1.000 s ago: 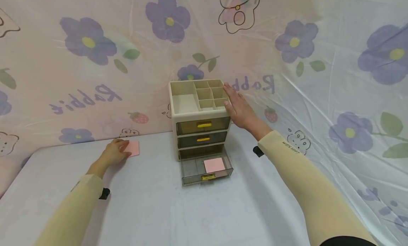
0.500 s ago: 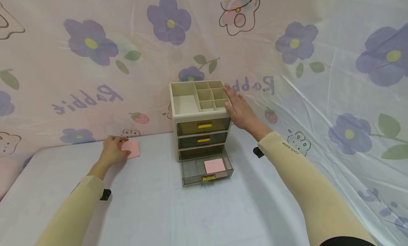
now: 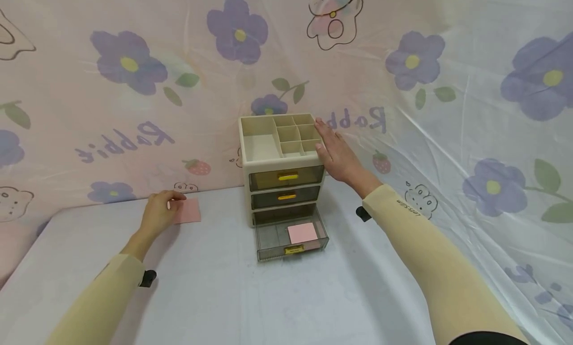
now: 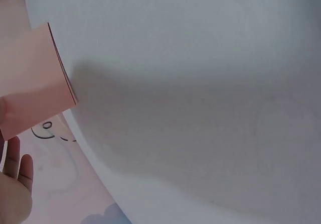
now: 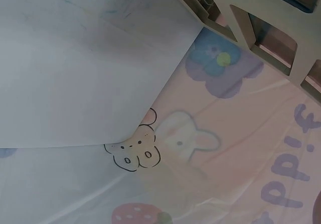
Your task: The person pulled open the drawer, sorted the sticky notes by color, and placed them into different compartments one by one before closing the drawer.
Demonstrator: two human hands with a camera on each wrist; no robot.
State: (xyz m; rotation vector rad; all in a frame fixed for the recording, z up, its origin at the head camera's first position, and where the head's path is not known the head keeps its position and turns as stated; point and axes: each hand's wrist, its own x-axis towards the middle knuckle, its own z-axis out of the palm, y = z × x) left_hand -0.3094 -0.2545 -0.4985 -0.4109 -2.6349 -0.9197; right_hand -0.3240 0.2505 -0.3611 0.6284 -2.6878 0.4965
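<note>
My left hand pinches a pink sticky-note pad at the table's back left. In the left wrist view the pad shows thin layered edges, and some fingers are visible beneath it. My right hand rests with straight fingers against the upper right side of a cream desktop drawer organizer. The organizer's bottom drawer is pulled out, and another pink sticky-note pad lies in its right part. In the right wrist view, the organizer's slotted side appears at upper right.
Two upper smoky drawers with yellow handles are closed. Divided compartments form the organizer's top. A white-covered table lies beneath, and a patterned curtain hangs right behind it.
The pink pad at my left hand has shifted slightly right and lifted, with the fingers changing their hold on it. My right hand and the open drawer stay in place.
</note>
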